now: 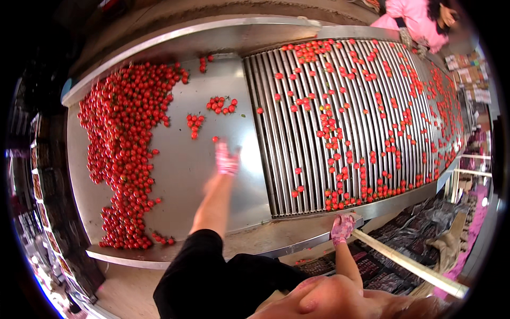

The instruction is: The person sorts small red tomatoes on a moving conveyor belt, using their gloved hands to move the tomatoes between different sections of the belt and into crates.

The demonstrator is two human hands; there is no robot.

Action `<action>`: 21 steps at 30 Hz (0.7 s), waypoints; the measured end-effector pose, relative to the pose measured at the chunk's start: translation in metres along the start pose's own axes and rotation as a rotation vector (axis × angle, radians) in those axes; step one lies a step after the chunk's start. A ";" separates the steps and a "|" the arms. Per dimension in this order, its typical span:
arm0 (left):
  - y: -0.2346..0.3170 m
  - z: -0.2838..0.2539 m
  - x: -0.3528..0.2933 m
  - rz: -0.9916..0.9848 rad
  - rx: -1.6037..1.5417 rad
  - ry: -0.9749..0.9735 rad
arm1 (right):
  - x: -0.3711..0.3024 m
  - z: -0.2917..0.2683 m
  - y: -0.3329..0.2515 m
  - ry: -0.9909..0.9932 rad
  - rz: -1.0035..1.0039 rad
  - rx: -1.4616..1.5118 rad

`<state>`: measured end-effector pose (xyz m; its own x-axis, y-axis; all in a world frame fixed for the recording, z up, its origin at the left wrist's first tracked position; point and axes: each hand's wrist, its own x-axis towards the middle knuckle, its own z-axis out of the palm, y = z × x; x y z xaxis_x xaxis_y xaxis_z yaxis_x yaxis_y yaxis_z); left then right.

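Note:
My left hand point(227, 160), in a pink patterned glove, hovers over the bare metal of the sorting tray point(186, 165). It is blurred, but its fingers look stretched out with nothing held. Just beyond the fingertips lies a single small red tomato point(215, 139). Farther off on the tray are a small cluster of tomatoes point(195, 125) and another loose group point(222, 105). My right hand point(343, 227), gloved the same way, is closed over the metal side rail point(313, 239) at the near edge. Part of its fingers is hidden.
A large heap of red tomatoes point(125, 133) covers the tray's left side. To the right runs a roller conveyor point(281, 154) with scattered tomatoes. At the far right a person in pink point(419, 24) stands beside it. A pale pole point(409, 263) and dark crates point(377, 274) are at the near right.

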<state>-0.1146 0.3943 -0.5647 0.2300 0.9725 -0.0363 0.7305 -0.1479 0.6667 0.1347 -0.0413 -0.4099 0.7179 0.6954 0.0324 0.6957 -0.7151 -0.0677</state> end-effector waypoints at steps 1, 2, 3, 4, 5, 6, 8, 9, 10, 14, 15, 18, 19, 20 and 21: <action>-0.037 -0.035 0.011 -0.003 0.035 0.163 | -0.004 0.000 0.002 -0.009 0.028 -0.031; -0.076 -0.073 0.019 -0.024 0.084 0.293 | -0.003 0.002 0.007 -0.013 0.051 -0.057; -0.111 -0.105 0.025 -0.046 0.144 0.392 | -0.003 0.006 0.015 -0.006 0.045 -0.039; -0.146 -0.137 0.028 -0.089 0.228 0.432 | -0.007 0.011 0.021 -0.003 0.047 -0.011; -0.188 -0.181 0.027 -0.154 0.371 0.439 | -0.005 0.022 0.015 -0.010 0.046 0.038; -0.212 -0.207 0.031 -0.213 0.508 0.431 | -0.002 0.027 0.009 -0.037 0.030 0.029; -0.200 -0.198 0.044 -0.450 0.472 0.385 | -0.003 0.018 0.008 -0.096 0.032 -0.048; -0.182 -0.189 0.052 -0.565 0.449 0.348 | -0.005 0.015 0.013 -0.061 0.012 -0.072; -0.169 -0.189 0.067 -0.568 0.489 0.331 | -0.001 0.012 0.009 -0.113 0.021 -0.022; -0.164 -0.175 0.160 -0.471 0.571 0.567 | 0.000 0.024 0.005 -0.069 0.007 0.016; -0.140 -0.154 0.181 -0.478 0.416 0.518 | 0.000 0.019 0.002 -0.072 0.029 0.006; -0.083 -0.093 0.222 -0.059 -0.891 0.397 | 0.007 0.016 -0.007 -0.049 0.029 0.016; -0.046 -0.059 0.217 -0.210 -0.840 0.188 | 0.006 0.011 -0.002 -0.075 0.046 0.001; -0.008 -0.034 0.211 -0.331 -0.753 -0.031 | 0.007 0.009 -0.001 -0.095 0.059 -0.003; -0.005 -0.007 0.205 -0.286 -0.860 -0.173 | 0.011 0.012 -0.005 -0.118 0.047 0.021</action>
<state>-0.0755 0.5959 -0.5697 0.2577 0.9008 -0.3496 0.0609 0.3459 0.9363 0.1385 -0.0294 -0.4217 0.7408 0.6659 -0.0890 0.6601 -0.7461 -0.0873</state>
